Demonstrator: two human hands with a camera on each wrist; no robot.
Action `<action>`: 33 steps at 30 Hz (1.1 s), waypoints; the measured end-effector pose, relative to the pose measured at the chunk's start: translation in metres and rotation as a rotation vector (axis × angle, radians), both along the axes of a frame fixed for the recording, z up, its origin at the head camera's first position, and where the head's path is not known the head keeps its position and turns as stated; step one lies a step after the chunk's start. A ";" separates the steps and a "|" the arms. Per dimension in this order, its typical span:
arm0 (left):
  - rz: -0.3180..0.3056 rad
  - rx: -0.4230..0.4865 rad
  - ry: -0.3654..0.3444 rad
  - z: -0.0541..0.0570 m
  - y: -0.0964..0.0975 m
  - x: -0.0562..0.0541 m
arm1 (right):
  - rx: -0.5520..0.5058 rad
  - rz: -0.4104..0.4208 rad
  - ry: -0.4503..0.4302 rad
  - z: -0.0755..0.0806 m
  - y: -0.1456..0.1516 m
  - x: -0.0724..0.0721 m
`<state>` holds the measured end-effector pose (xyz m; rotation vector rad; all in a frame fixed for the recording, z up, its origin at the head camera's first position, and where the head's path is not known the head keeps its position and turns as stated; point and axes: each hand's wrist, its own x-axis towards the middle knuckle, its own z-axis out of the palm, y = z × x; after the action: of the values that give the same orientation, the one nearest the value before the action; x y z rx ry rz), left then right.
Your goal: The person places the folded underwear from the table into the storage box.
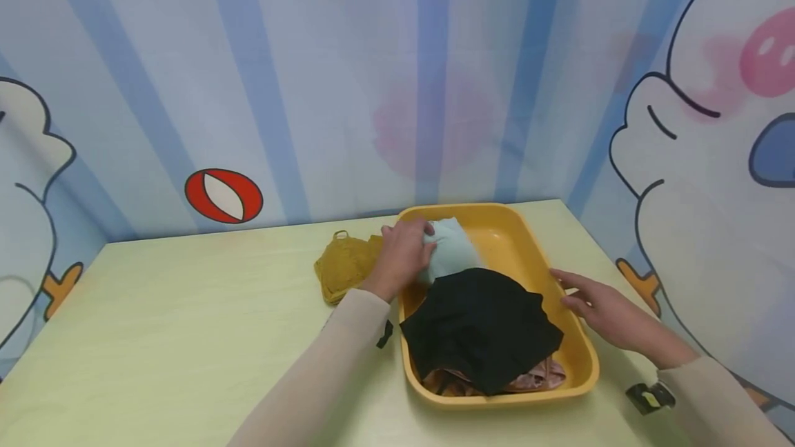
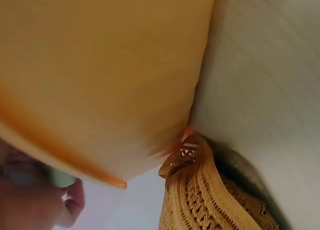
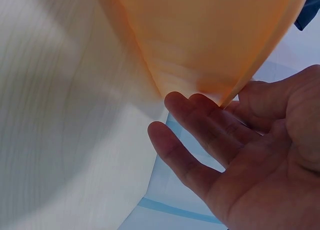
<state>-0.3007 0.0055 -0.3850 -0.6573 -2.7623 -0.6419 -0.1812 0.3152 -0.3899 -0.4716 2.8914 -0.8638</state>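
Note:
In the head view, a yellow plastic basin (image 1: 497,402) stands on the table. My left hand (image 1: 406,250) reaches over its left rim and pinches the edge of a pale mint garment (image 1: 452,248) inside. A bit of the mint cloth shows at those fingers (image 2: 75,202) in the left wrist view. Beside the basin's left wall lies a mustard-yellow bra (image 1: 344,267), with openwork lace showing up close. My right hand (image 1: 599,309) is at the right rim, its fingers (image 3: 200,130) loosely extended along the outside and the thumb at the edge.
A black garment (image 1: 481,326) covers the near part of the basin, over a pinkish patterned cloth (image 1: 540,376). The pale table (image 1: 186,336) extends to the left. A cartoon-printed backdrop (image 1: 348,74) rises at the table's back and right edges.

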 end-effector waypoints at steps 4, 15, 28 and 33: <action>-0.007 -0.152 -0.073 0.000 0.002 0.001 | 0.004 0.003 0.004 0.000 -0.002 -0.001; -0.140 -0.257 -0.097 0.001 -0.009 0.003 | 0.005 0.006 0.008 0.001 -0.007 -0.002; 0.037 0.016 -0.068 0.017 -0.087 -0.006 | -0.002 0.002 0.003 0.004 -0.007 0.000; 0.139 0.024 -0.200 0.009 -0.125 -0.012 | -0.012 0.002 0.002 0.003 -0.005 0.000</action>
<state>-0.3127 -0.1197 -0.3763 -0.4114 -2.9447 -0.7464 -0.1814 0.3099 -0.3874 -0.4768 2.8882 -0.8817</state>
